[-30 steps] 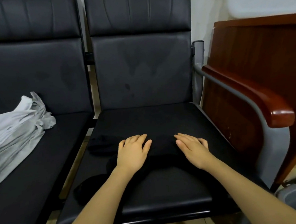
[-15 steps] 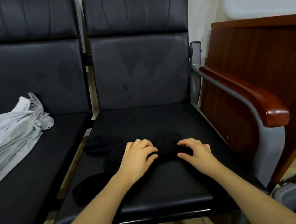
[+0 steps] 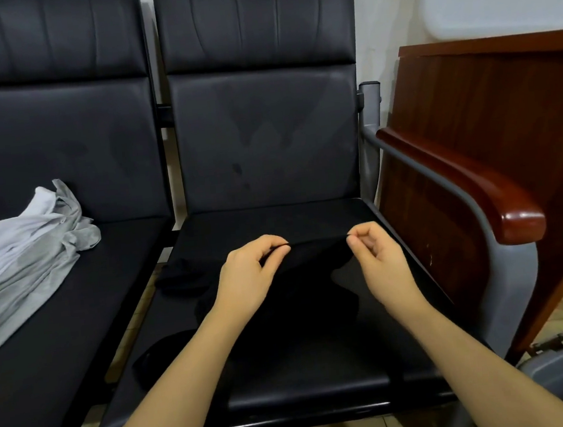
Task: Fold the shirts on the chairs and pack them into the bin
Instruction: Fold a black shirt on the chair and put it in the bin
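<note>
Both hands are pinching the top edge of a black fabric shirt (image 3: 301,290) that's draped over the seat of the right-hand black leather chair (image 3: 266,139). Left hand (image 3: 248,278) and right hand (image 3: 377,259) each have thumb and fingers curled onto the hem, lifting it a bit. A crumpled light grey shirt (image 3: 20,269) sits on the neighbouring black padded chair (image 3: 60,148).

Dim indoor light, soft, no hard shadows. Black shirt (image 3: 300,280) nearly lost vs black seat (image 3: 289,377). Wide-angle bend at edges; glare specks top right. Slightly soft overall.
</note>
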A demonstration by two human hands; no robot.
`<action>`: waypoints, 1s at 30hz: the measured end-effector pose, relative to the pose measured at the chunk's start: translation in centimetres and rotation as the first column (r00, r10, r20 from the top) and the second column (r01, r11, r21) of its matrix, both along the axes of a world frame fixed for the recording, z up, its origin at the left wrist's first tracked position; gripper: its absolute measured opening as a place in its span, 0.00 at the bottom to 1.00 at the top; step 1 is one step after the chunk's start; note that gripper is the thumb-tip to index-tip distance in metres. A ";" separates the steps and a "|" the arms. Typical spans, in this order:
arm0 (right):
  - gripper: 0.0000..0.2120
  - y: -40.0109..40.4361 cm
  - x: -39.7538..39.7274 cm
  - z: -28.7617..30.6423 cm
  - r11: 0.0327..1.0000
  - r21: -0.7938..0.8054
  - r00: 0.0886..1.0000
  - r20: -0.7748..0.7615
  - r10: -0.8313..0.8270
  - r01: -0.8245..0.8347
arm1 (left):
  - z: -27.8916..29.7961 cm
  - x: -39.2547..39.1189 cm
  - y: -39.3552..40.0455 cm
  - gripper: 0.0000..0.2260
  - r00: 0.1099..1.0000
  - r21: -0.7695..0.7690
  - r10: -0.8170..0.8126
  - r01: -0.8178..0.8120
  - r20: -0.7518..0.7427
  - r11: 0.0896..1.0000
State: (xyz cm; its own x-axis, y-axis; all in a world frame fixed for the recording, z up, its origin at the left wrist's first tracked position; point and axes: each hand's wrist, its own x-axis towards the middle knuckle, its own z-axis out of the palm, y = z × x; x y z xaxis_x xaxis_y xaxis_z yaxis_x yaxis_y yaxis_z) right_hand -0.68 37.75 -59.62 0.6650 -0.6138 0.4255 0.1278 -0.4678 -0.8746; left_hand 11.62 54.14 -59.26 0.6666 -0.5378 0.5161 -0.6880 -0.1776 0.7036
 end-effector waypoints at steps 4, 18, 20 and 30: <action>0.07 -0.1 -0.3 0.4 0.999 0.027 0.994 0.099 -0.037 0.035 | -0.1 0.2 0.6 0.06 0.996 0.093 0.013 -0.021 0.086 0.995; 0.06 -0.3 -1.4 1.8 0.989 -0.076 0.985 0.121 -0.121 0.130 | 0.3 -0.4 2.2 0.03 0.992 -0.090 0.061 -0.071 -0.114 0.993; 0.06 -0.2 -1.6 2.3 0.986 -0.093 0.984 0.131 -0.124 0.137 | 1.3 -0.5 2.4 0.04 0.996 -0.089 0.087 -0.088 -0.009 0.992; 0.06 0.7 -1.9 8.9 0.959 -0.226 0.970 0.207 -0.124 0.171 | 10.5 -0.3 4.0 0.06 0.854 -0.128 0.200 -0.158 0.481 0.979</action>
State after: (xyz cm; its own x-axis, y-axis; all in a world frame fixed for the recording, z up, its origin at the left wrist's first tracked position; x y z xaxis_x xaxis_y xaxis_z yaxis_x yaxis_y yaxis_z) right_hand -2.54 38.46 -50.70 0.4676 -0.5627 0.6817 0.1932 -0.6875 -0.7000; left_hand 11.28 58.12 -48.80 0.3977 -0.3759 0.8370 -0.9085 -0.2886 0.3021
